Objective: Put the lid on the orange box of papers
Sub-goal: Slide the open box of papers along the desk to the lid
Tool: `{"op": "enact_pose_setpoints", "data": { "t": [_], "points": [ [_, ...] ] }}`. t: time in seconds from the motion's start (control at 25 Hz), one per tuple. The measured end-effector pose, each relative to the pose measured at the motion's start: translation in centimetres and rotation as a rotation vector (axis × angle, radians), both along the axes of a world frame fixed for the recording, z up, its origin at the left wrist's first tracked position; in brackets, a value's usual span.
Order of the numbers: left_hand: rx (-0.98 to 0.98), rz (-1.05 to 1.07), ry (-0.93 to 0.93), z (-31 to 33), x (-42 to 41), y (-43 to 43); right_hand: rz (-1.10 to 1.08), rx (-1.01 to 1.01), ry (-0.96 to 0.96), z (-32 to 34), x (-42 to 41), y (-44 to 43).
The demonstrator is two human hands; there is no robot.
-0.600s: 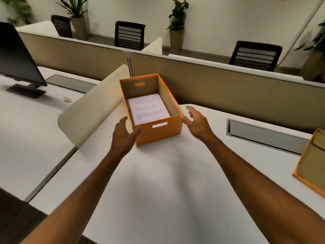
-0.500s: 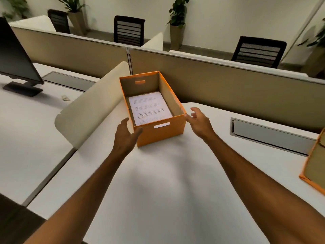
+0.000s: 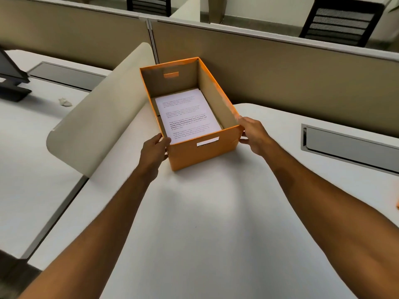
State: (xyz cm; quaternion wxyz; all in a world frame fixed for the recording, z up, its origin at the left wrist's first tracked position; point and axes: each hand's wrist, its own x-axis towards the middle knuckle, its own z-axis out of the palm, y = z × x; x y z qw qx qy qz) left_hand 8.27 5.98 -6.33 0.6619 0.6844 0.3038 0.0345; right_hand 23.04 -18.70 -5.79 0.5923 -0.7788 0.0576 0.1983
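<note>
An open orange box [image 3: 205, 153] stands on the white desk [image 3: 205, 223], lidless, with a stack of printed white papers [image 3: 186, 114] lying flat inside. My left hand [image 3: 154, 151] grips its near left corner, thumb at the rim. My right hand [image 3: 254, 134] holds the near right corner, fingers wrapped around the side wall. A thin orange sliver [image 3: 397, 203] at the far right edge is all that shows of the lid seen earlier.
A cream rounded divider panel [image 3: 95, 124] leans just left of the box. Tan partition walls [image 3: 280, 67] run behind it. A grey cable tray [image 3: 349, 145] sits in the desk on the right. Monitor base [image 3: 13, 87] and crumpled paper [image 3: 64, 102] lie far left.
Both hands closed in from beside the box onto its near corners. The camera tilted down and closer, and the orange lid at the right slid almost out of view.
</note>
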Motion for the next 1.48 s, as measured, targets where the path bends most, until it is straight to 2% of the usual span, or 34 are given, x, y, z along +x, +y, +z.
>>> {"op": "enact_pose_setpoints", "data": {
  "t": [0.32, 0.64, 1.04, 1.48],
  "points": [
    [-0.038, -0.049, -0.038, 0.3, -0.9, -0.2, -0.066, 0.038, -0.011, 0.5, -1.0, -1.3],
    [-0.017, -0.133, -0.123, 3.0, -4.1, -5.3, -0.065, 0.070, -0.088, 3.0, -6.2, -8.4],
    [0.025, -0.337, -0.166, 5.3, -13.0, -16.5, -0.151, 0.173, -0.002, 4.8, -18.6, -22.0],
    [0.022, -0.536, -0.144, 5.0, -22.2, -28.4, -0.284, 0.235, -0.010, 4.0, -33.4, -36.0]
  ]
}}
